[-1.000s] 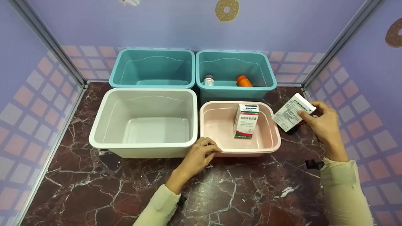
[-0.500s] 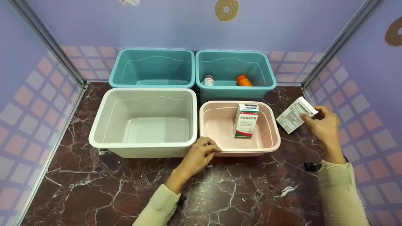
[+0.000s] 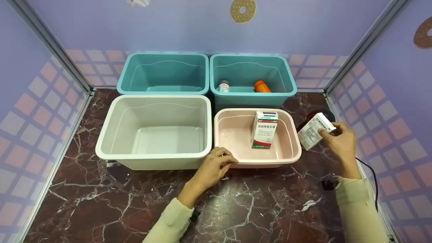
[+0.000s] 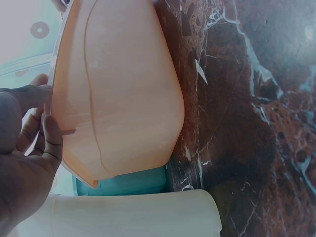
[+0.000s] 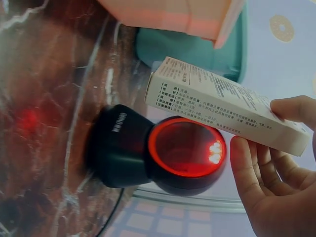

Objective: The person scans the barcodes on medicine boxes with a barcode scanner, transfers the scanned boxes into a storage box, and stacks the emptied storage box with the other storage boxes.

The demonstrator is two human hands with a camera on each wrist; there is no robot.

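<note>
My right hand (image 3: 341, 143) pinches a white medicine box (image 3: 314, 131) by one end, thumb on its printed face. In the right wrist view the box is tilted in front of a black barcode scanner (image 5: 186, 148) whose round window glows red. My left hand (image 3: 216, 165) grips the front rim of the pink bin (image 3: 233, 138) near its left corner. Inside that bin another medicine box (image 3: 264, 131), white with green and red bands, stands upright. The left wrist view shows thumb and fingers (image 4: 52, 143) on either side of the rim.
A grey-white bin (image 3: 153, 157) stands left of the pink one. Behind are two teal bins; the right teal bin (image 3: 253, 101) holds a white bottle (image 3: 223, 86) and an orange bottle (image 3: 262, 87). The scanner's cable (image 3: 373, 172) runs along the right wall.
My right hand has moved toward me and slightly left with the medicine box, turning it. The scanner behind it now shows more. My left hand has stayed on the rim.
</note>
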